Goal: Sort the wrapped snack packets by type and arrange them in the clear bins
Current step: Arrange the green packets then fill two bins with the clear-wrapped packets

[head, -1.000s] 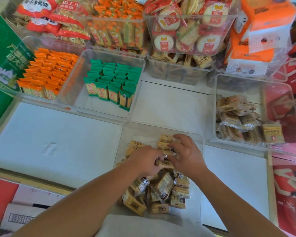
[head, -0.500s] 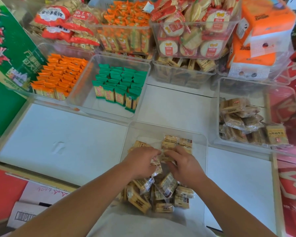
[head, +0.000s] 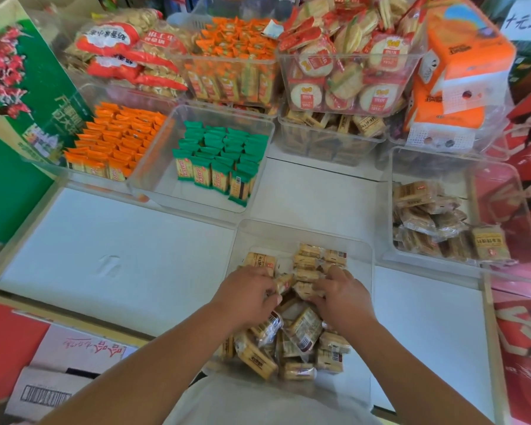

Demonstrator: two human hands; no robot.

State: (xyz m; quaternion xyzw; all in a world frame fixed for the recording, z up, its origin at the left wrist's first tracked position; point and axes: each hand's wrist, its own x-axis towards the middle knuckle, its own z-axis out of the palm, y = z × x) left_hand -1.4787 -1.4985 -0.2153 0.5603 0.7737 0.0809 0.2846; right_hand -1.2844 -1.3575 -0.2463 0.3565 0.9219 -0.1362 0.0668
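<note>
In the near bin [head: 304, 232], right in front of the person, the left hand [head: 248, 294] and right hand [head: 340, 297] are each curled onto tan packets [head: 304, 332] in the middle of the loose heap, the two close together. These look light, crinkly and slippery with brittle biscuit inside, so a gentle pinch across the flat faces should suit better than a squeeze. Beyond that bin stand rows of green packets [head: 218, 167], with orange packets [head: 114, 142] further left.

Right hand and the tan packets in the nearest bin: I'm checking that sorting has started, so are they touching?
Touching. The head view shows the right hand with fingers curled onto the tan packets in the clear bin, no gap visible.
</note>
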